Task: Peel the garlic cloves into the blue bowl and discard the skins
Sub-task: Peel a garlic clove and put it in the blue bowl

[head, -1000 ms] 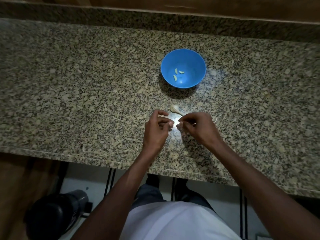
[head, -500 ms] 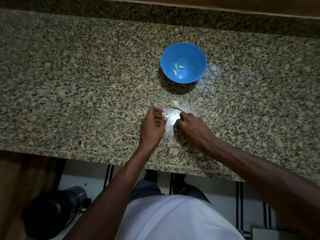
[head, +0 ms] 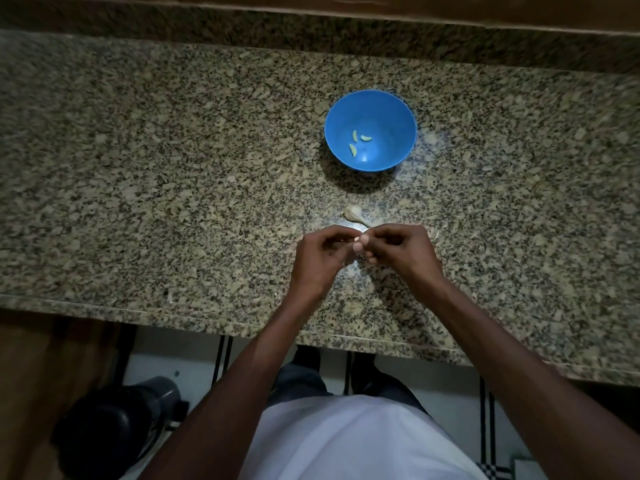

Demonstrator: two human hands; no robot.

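No readable text, labels, brands, numbers or signs anywhere in view.

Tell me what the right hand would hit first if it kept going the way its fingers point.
The right hand points leftward, fingertips already meeting the left hand over a small piece, probably a garlic clove. It would likely meet these first.
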